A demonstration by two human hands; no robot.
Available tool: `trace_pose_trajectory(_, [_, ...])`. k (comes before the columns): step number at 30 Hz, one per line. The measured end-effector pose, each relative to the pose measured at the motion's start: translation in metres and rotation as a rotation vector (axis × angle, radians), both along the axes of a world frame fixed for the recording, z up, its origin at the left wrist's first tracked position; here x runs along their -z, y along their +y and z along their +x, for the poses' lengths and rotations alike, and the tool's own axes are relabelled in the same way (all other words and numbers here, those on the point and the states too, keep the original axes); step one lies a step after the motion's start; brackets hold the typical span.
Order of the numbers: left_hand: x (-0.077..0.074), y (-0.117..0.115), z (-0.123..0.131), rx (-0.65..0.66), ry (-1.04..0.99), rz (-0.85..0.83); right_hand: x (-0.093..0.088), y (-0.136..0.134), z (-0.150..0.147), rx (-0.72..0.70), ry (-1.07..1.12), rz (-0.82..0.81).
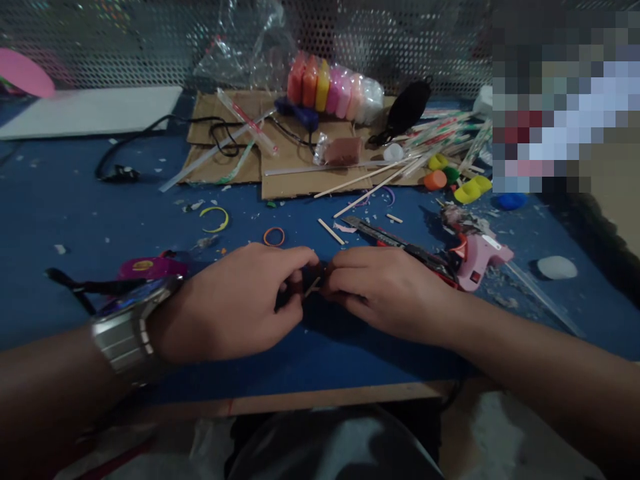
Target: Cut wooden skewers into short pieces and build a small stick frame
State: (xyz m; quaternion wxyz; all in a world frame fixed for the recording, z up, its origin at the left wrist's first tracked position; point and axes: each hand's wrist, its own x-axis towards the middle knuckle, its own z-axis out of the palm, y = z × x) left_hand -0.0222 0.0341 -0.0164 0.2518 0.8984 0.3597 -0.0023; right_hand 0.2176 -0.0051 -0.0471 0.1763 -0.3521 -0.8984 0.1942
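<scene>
My left hand [230, 300], with a metal-banded watch [123, 337] on its wrist, is curled closed over the front of the blue table. Opposite it, the fingers of my right hand [390, 283] are pinched together. A short thin wooden stick piece [313, 287] shows between the fingertips of both hands; its ends are partly hidden. Just beyond my right hand lies a utility knife [373, 231] with its blade end pointing left. A cut stick piece [331, 231] and an orange ring [273, 237] lie ahead of my hands.
A pink glue gun [483, 260] lies to the right, near bottle-cap-sized coloured pieces [473, 189]. Cardboard [295, 180] at the back bears long sticks [373, 191], a black cable and packs of coloured clay [333, 90]. A white board [95, 113] lies back left; scraps dot the table.
</scene>
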Motion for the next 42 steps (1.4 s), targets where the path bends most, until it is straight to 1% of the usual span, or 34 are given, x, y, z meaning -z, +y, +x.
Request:
trace_pose_trajectory(3, [0.0, 0.001, 0.0, 0.022, 0.017, 0.004, -0.001, 0.0, 0.0, 0.006, -0.011, -0.018])
trace_pose_trajectory(6, [0.002, 0.002, -0.001, 0.074, 0.025, -0.007, -0.001, 0.0, 0.002, -0.023, 0.008, -0.012])
trace_pose_trajectory(9, [0.003, 0.003, -0.002, 0.075, 0.029, -0.002, 0.0, -0.001, 0.005, -0.017, 0.021, -0.004])
trace_pose_trajectory(12, [0.003, 0.002, -0.002, 0.044, 0.06, 0.013, 0.0, -0.001, 0.007, 0.048, 0.039, 0.011])
trace_pose_trajectory(17, [0.004, 0.002, 0.001, 0.012, 0.085, 0.057, -0.001, -0.002, 0.005, 0.222, 0.068, 0.029])
trace_pose_trajectory(22, [0.004, 0.001, 0.002, 0.024, 0.094, 0.074, -0.005, -0.006, 0.003, 0.297, 0.04, 0.027])
trace_pose_trajectory(26, [0.005, 0.001, 0.001, 0.033, 0.077, 0.079, -0.005, -0.008, 0.002, 0.301, 0.017, -0.002])
trace_pose_trajectory(32, [0.009, 0.001, 0.001, 0.036, 0.044, 0.1, -0.001, -0.007, -0.002, 0.33, -0.033, -0.008])
trace_pose_trajectory(36, [0.01, 0.001, 0.001, 0.052, 0.03, 0.123, -0.001, -0.007, -0.004, 0.275, -0.002, 0.025])
trace_pose_trajectory(42, [0.009, 0.001, 0.0, 0.057, 0.028, 0.134, -0.003, -0.006, -0.005, 0.199, 0.068, 0.026])
